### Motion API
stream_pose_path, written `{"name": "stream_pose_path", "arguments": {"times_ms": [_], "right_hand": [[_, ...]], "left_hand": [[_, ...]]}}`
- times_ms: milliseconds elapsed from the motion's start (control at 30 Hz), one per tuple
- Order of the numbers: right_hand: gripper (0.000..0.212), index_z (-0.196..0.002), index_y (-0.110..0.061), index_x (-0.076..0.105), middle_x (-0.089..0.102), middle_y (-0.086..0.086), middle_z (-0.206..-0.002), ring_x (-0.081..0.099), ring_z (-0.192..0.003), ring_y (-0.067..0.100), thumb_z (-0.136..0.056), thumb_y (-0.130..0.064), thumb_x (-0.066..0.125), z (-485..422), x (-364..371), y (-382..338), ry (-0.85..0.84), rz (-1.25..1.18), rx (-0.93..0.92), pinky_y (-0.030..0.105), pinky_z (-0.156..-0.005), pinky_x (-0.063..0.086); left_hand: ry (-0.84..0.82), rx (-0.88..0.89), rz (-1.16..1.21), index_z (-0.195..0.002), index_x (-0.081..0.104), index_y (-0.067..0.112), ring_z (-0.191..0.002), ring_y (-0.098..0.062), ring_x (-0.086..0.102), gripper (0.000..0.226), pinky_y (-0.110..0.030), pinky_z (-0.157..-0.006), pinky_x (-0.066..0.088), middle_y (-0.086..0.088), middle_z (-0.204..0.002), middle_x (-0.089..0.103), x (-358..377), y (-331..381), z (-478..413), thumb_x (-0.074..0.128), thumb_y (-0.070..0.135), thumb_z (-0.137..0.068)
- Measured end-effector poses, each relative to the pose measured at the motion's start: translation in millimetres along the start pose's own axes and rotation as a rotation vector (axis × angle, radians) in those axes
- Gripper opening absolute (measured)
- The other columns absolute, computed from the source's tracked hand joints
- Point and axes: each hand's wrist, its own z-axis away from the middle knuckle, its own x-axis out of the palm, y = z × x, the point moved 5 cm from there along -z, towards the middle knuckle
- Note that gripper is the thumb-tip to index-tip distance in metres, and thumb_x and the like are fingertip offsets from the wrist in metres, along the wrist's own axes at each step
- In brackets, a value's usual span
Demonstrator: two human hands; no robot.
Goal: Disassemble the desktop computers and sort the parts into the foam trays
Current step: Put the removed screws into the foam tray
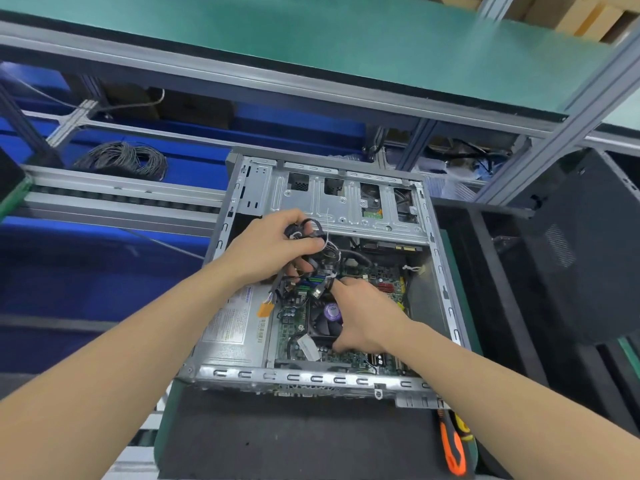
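Inside the computer case, the left hand grips a bunch of black wires; the right hand is down by the fan, and I cannot tell if it holds anything; it looks like unplugging time; next, pull plugs out gently; words on the sticker are too small to read.
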Motion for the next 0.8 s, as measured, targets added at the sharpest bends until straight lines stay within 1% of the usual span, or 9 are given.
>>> {"name": "stream_pose_path", "arguments": {"times_ms": [167,267,367,467,533,600,667,733,800], "right_hand": [[0.077,-0.113,-0.019,0.046,0.038,-0.005,-0.092,0.044,-0.084,0.022,-0.057,-0.048,0.090,0,2,2,0.048,0.019,0.011,0.035,-0.063,0.042],[0.081,-0.117,-0.018,0.046,0.039,-0.004,-0.095,0.044,-0.085,0.022,-0.057,-0.050,0.091,-2,3,3,0.025,0.015,0.009,0.036,-0.065,0.044],[0.083,-0.114,-0.020,0.043,0.038,-0.003,-0.100,0.042,-0.087,0.021,-0.055,-0.054,0.090,-5,0,5,0.038,0.043,-0.011,0.036,-0.067,0.044],[0.081,-0.113,-0.022,0.041,0.040,-0.004,-0.103,0.043,-0.092,0.021,-0.055,-0.053,0.089,-3,2,9,0.053,0.020,-0.006,0.036,-0.067,0.043],[0.075,-0.104,-0.024,0.039,0.043,-0.005,-0.099,0.046,-0.090,0.022,-0.056,-0.051,0.090,-5,0,10,0.065,-0.010,0.007,0.035,-0.064,0.042],[0.068,-0.087,-0.029,0.032,0.038,-0.009,-0.089,0.045,-0.086,0.022,-0.057,-0.047,0.091,-11,-6,12,0.087,-0.063,0.037,0.036,-0.062,0.043],[0.071,-0.080,-0.032,0.027,0.035,-0.013,-0.086,0.046,-0.085,0.021,-0.056,-0.043,0.093,-16,-10,11,0.080,-0.118,0.042,0.037,-0.065,0.048],[0.069,-0.089,-0.025,0.038,0.037,-0.014,-0.090,0.050,-0.086,0.020,-0.054,-0.041,0.096,-22,-11,10,0.076,-0.167,0.033,0.039,-0.071,0.055],[0.071,-0.098,-0.021,0.046,0.043,-0.009,-0.096,0.055,-0.088,0.018,-0.053,-0.038,0.098,-26,-14,13,0.087,-0.206,0.024,0.036,-0.073,0.055]], "left_hand": [[-0.014,-0.007,-0.019,-0.103,0.061,0.018,-0.064,-0.012,0.075,0.031,-0.019,-0.055,0.055,0.006,-0.077,0.078,0,-2,-2,0.074,0.043,-0.092],[-0.015,0.002,-0.027,-0.099,0.061,0.022,-0.068,-0.014,0.076,0.027,-0.032,-0.064,0.060,0.005,-0.078,0.078,0,-5,-3,0.073,0.046,-0.091],[-0.031,0.009,0.004,-0.089,0.061,0.033,-0.071,-0.021,0.077,0.019,-0.046,-0.072,0.064,0.001,-0.079,0.078,-1,-7,-4,0.072,0.048,-0.090],[-0.037,0.012,0.041,-0.085,0.062,0.037,-0.073,-0.024,0.077,0.017,-0.053,-0.075,0.064,-0.002,-0.079,0.078,-1,-7,-6,0.073,0.050,-0.088],[-0.035,0.000,0.024,-0.087,0.061,0.036,-0.073,-0.026,0.077,0.023,-0.057,-0.078,0.062,-0.002,-0.079,0.078,-1,-8,-6,0.072,0.056,-0.085],[-0.033,-0.011,-0.015,-0.089,0.060,0.034,-0.071,-0.024,0.077,0.029,-0.056,-0.080,0.061,-0.001,-0.078,0.078,0,-8,-7,0.071,0.061,-0.082],[-0.026,-0.013,-0.046,-0.090,0.058,0.034,-0.066,-0.021,0.076,0.030,-0.051,-0.078,0.062,0.001,-0.075,0.078,0,-7,-7,0.070,0.062,-0.083],[-0.009,0.000,-0.077,-0.091,0.058,0.034,-0.062,-0.017,0.075,0.029,-0.040,-0.072,0.059,0.004,-0.074,0.078,-1,-5,-6,0.070,0.060,-0.086],[-0.001,0.014,-0.075,-0.092,0.059,0.032,-0.061,-0.016,0.075,0.027,-0.031,-0.065,0.057,0.005,-0.074,0.077,-1,-2,-4,0.071,0.056,-0.088]]}}
